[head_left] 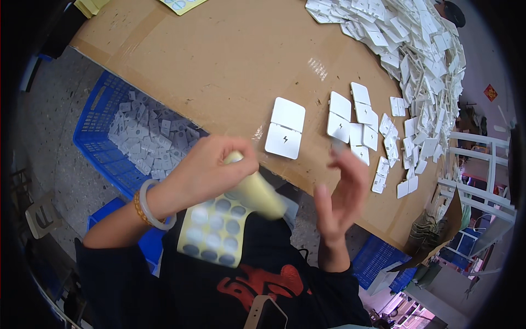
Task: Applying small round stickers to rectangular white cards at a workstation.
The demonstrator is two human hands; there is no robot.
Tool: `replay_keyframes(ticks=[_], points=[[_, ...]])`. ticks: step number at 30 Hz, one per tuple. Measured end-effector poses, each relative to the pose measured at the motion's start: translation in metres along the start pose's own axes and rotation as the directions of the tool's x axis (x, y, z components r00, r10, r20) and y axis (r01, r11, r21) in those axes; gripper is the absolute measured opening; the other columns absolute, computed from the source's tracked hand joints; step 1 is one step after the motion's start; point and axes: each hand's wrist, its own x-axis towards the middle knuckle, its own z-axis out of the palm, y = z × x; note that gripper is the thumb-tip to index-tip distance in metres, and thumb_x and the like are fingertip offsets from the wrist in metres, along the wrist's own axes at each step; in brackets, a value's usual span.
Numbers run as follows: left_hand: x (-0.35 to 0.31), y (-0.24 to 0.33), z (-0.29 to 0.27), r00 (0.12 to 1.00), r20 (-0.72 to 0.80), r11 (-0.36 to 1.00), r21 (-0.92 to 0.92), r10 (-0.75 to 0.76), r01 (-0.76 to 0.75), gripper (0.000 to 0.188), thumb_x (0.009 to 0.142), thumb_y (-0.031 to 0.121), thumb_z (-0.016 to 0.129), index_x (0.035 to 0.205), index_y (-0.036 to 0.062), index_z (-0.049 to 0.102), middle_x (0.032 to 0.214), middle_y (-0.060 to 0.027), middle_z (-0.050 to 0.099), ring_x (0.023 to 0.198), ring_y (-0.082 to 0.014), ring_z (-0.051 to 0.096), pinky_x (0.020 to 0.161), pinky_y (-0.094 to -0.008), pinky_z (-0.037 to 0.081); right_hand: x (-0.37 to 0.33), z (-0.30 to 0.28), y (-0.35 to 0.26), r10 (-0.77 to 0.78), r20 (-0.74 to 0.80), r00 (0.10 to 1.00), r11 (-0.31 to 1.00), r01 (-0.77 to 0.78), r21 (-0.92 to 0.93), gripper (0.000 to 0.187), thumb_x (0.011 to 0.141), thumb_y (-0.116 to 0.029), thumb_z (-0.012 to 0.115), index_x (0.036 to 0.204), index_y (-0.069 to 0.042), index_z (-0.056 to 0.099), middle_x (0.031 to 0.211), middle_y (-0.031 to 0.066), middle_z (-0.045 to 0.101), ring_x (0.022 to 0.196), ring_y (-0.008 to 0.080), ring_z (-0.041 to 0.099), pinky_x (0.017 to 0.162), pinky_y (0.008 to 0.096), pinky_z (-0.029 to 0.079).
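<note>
My left hand [219,167] is closed around a pale yellow sticker sheet [189,236], which is bent over and hangs down in front of my body. Rows of round silver-grey stickers [212,239] show on its lower part, while the curled part by my fingers is blurred. To the right, my right hand [345,192] is raised over the table edge, thumb apart from the other fingers. A small round grey sticker [338,145] is at its fingertips, smeared by motion. Closest in front lies a white hinged plastic case [285,128], opened flat, with a small lightning mark.
More white cases [339,117] lie to the right on the cardboard-covered table [219,71], with a large heap [405,44] behind them. A blue crate [98,137] of small pale pieces stands left, below the table edge. Another blue crate [378,263] is at lower right.
</note>
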Motion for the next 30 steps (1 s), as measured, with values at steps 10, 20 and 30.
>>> replay_keyframes(ticks=[10,20,30], points=[[-0.002,-0.031,0.042,0.976,0.129,0.947,-0.25,-0.175,0.203,0.04,0.1,0.038,0.057,0.086,0.0024,0.072,0.065,-0.0042,0.068,0.056,-0.0118,0.061,0.056,-0.0289,0.047,-0.009,0.015,0.003,0.105,0.237,0.966,0.985,-0.068,-0.157,0.067,0.089,-0.002,0.066,0.148,0.004,0.034,0.116,0.0171,0.069,0.112,0.0279,0.062,0.103,0.0403,0.044],[0.0,-0.04,0.046,0.995,0.002,0.991,0.089,0.103,-0.103,0.032,0.098,0.027,0.059,0.082,0.0014,0.07,0.055,-0.0013,0.06,0.052,-0.0076,0.058,0.05,-0.0268,0.044,0.008,-0.006,0.022,0.659,0.412,0.63,0.456,-0.769,0.448,0.012,0.096,-0.008,0.063,0.102,0.003,0.062,0.073,0.0035,0.062,0.056,0.0067,0.055,0.051,0.019,0.043],[0.0,-0.039,0.043,0.996,0.049,0.995,0.069,0.07,-0.073,0.033,0.097,0.027,0.06,0.076,0.0027,0.068,0.053,-0.001,0.059,0.05,-0.0082,0.058,0.049,-0.0272,0.042,0.004,0.006,0.016,0.697,0.362,0.619,0.451,-0.771,0.45,0.015,0.097,-0.009,0.064,0.102,0.006,0.064,0.08,0.0042,0.065,0.067,0.0071,0.062,0.059,0.0214,0.053]])
